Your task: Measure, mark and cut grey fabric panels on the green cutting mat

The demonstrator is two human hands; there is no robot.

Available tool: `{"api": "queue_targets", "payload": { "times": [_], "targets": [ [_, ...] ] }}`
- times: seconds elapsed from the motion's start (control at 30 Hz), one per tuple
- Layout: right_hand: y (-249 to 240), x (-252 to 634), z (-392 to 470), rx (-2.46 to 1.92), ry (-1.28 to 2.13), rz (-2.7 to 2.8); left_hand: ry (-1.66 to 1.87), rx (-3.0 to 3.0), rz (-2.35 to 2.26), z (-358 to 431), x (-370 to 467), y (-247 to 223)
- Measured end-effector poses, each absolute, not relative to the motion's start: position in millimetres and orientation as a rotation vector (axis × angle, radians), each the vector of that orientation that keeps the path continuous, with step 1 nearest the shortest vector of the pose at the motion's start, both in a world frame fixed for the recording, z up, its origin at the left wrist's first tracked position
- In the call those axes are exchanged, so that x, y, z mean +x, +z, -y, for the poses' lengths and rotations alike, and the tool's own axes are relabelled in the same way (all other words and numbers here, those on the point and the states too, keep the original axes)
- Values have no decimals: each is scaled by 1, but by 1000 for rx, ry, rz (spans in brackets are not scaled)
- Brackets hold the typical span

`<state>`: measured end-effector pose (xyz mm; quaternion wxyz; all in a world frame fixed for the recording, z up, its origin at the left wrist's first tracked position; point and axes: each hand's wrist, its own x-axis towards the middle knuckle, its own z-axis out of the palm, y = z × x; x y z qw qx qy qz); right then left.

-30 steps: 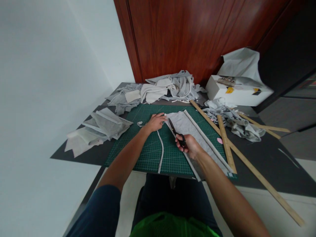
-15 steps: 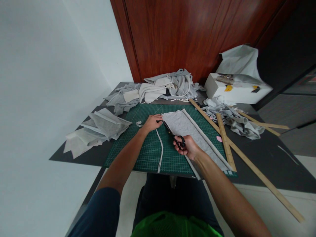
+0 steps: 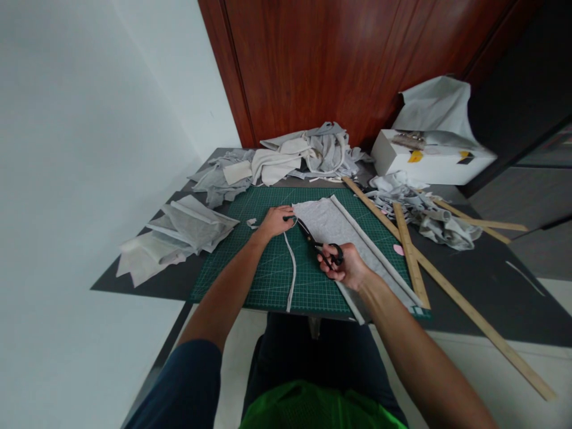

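Observation:
My right hand [image 3: 343,265] grips black-handled scissors [image 3: 308,232], whose blades point up and left to the far left corner of a grey fabric piece [image 3: 328,220]. That fabric lies on a green cutting mat [image 3: 259,286] and has a rolled or folded long edge on its right. At the fabric's corner my left hand [image 3: 277,220] pinches its edge, the fingertips close to the blade tips. From beside the left hand a narrow pale fabric strip [image 3: 292,268] hangs down across the mat to its near edge. A small white scrap [image 3: 252,223] lies left of the left hand.
Folded grey fabric [image 3: 192,226] lies to the left, and a heap of cloth [image 3: 304,155] at the back. On the right are a long wooden ruler [image 3: 469,307], a shorter ruler [image 3: 409,256], scraps [image 3: 397,193] and a white box [image 3: 429,161]. A wooden door [image 3: 335,65] stands behind.
My right hand has shifted slightly to the right, and the scissors' handles and blades have spread apart. The left hand stays at the fabric corner.

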<state>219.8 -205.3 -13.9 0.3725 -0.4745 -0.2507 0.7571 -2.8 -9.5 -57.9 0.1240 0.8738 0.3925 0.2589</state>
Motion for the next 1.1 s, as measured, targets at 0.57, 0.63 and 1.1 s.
{"api": "queue_targets", "payload": {
  "times": [0.57,0.63,1.1],
  "targets": [
    [-3,216,221,-1325,1988,646,783,2367,-1461,12,24,-48],
    [-2,217,222,-1322,1978,643,815,2361,-1381,13,19,-48],
    [-8,211,204,-1291,1980,631,853,2359,-1334,15,11,-53]
  ]
}}
